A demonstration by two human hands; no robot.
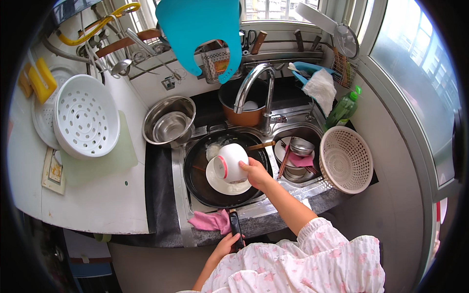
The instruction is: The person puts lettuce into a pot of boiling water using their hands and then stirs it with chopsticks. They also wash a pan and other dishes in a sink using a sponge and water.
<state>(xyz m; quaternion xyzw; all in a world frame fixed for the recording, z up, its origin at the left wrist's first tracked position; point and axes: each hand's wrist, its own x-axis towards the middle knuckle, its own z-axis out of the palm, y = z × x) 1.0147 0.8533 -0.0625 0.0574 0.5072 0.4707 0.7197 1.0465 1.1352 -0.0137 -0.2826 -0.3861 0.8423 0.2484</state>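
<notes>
My right hand [255, 173] grips a white bowl [233, 161] with a pink foot ring, tipped on its side above a large black frying pan [205, 190]. Below the bowl, a white plate [229, 188] lies in the pan. A whitish item, possibly a scrubber, sits behind the bowl, beside a wooden handle [261, 145] that leans on the pan's far side. The pan rests over the left sink basin. My left hand [231, 244] holds the pan's black handle [235, 225] at the counter's front edge, near a pink cloth [211, 221].
Right basin holds a small metal bowl [302, 147], plates and chopsticks. A chrome faucet [254, 78] arches in front of an orange-brown pot [242, 116]. Nested steel bowls [169, 121] stand left; a beige plastic basket [346, 160] and green soap bottle [342, 109] stand right. A teal silicone bib [199, 29] hangs above.
</notes>
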